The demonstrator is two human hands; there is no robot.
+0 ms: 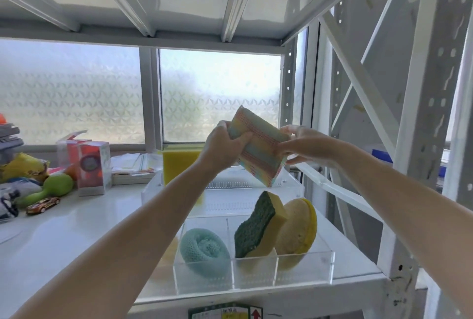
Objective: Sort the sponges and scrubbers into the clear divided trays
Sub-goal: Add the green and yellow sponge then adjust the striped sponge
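Observation:
Both my hands hold a striped pastel sponge in the air above the trays. My left hand grips its left end and my right hand pinches its right edge. Below it, the near clear divided tray holds a teal round scrubber in its left compartment, a green-and-yellow sponge in the middle, and a round tan-and-yellow sponge on the right. A second clear tray sits behind it with a tall yellow sponge standing in its left part.
On the white shelf's left side lie a green toy, a toy car, a red-and-white box, snack bags and papers. White shelf posts rise at the right. A frosted window is behind.

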